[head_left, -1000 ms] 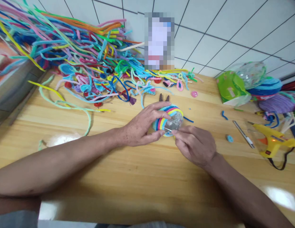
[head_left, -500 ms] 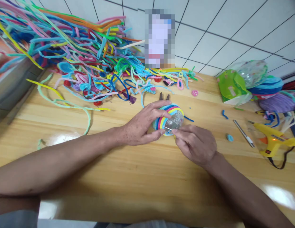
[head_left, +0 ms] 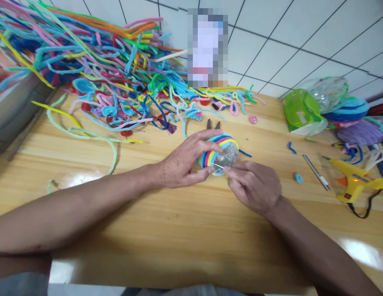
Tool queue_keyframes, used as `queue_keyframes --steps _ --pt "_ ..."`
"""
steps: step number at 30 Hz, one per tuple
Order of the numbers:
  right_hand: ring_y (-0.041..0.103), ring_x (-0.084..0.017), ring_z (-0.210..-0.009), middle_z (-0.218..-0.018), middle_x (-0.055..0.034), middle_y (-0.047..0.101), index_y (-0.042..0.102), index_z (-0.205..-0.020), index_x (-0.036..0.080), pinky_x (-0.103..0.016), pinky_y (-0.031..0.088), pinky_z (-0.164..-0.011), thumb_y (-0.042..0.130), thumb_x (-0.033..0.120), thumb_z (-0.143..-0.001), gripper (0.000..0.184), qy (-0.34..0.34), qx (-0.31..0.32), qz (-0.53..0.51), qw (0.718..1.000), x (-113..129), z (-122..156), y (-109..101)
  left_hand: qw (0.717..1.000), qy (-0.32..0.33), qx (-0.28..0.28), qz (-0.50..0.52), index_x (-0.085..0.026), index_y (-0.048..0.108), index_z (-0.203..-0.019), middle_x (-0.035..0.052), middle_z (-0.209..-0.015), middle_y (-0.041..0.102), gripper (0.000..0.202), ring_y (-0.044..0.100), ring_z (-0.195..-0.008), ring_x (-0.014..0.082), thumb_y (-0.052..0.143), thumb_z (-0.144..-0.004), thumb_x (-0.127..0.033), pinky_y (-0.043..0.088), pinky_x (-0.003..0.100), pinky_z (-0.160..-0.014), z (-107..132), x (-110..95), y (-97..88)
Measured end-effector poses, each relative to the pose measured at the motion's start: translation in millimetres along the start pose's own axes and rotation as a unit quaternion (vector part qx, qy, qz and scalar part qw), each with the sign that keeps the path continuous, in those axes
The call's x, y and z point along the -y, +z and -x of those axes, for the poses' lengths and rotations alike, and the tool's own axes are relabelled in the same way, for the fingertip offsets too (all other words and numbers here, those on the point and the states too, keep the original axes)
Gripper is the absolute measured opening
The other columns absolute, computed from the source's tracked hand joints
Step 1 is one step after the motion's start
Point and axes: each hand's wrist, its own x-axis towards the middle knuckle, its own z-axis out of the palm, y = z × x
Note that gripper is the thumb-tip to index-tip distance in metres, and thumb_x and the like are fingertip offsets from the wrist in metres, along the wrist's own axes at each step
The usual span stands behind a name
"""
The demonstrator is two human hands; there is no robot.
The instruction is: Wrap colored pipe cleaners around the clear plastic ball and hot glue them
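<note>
My left hand (head_left: 185, 162) is wrapped round a clear glittery ball (head_left: 227, 155) partly covered in rainbow bands of pipe cleaner (head_left: 214, 150), thumb below and fingers over the top. My right hand (head_left: 256, 185) is pinched on a thin wire end (head_left: 218, 165) that lies against the ball's lower front. Both hands rest low over the wooden table (head_left: 179, 230). Black pliers (head_left: 213, 123) lie just behind the ball.
A big heap of coloured pipe cleaners (head_left: 95, 70) fills the back left. At the right are a yellow glue gun (head_left: 353, 181), a craft knife (head_left: 316, 172), a green bag (head_left: 299, 113), another clear ball (head_left: 328, 92) and wrapped discs (head_left: 348, 111). Small blue scraps (head_left: 298, 178) lie loose.
Almost nothing differs. My right hand's pinch has crept slightly along the ball's lower edge; the left hand keeps its hold.
</note>
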Motion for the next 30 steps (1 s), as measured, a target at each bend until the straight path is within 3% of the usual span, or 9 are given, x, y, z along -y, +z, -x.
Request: queue_keyframes --steps 10,22,30 --pt "0.077 -0.013 -0.077 -0.089 -0.0005 0.08 0.068 -0.114 0.022 -0.023 0.06 -0.073 0.066 0.006 -0.1 0.022 0.001 -0.002 0.005 1.0 -0.1 0.9 0.8 1.0 -0.003 0.002 -0.001 -0.027 0.053 -0.149 0.019 -0.168 0.053 0.047 0.05 -0.163 0.0355 0.069 -0.105 -0.033 0.047 0.063 -0.131 0.9 1.2 1.4" --pt "0.078 -0.015 -0.078 -0.088 0.0001 0.081 0.07 -0.122 0.023 -0.025 0.06 -0.071 0.067 0.004 -0.096 0.032 0.005 0.001 -0.001 1.0 -1.5 2.8 0.9 1.0 -0.002 0.009 -0.007 -0.03 0.05 -0.149 0.0191 -0.168 0.054 0.052 0.051 -0.162 0.0367 0.073 -0.102 -0.031 0.048 0.065 -0.129 -0.1 0.4 -1.0" --pt "0.078 -0.013 -0.077 -0.091 -0.0018 0.082 0.069 -0.115 0.02 -0.023 0.061 -0.073 0.067 0.004 -0.098 0.023 -0.003 -0.011 0.0 1.0 -1.0 2.4 2.7 1.0 0.001 0.01 -0.014 -0.028 0.05 -0.149 0.0209 -0.167 0.053 0.055 0.051 -0.161 0.0376 0.075 -0.1 -0.031 0.049 0.066 -0.128 -0.3 1.0 -1.2"
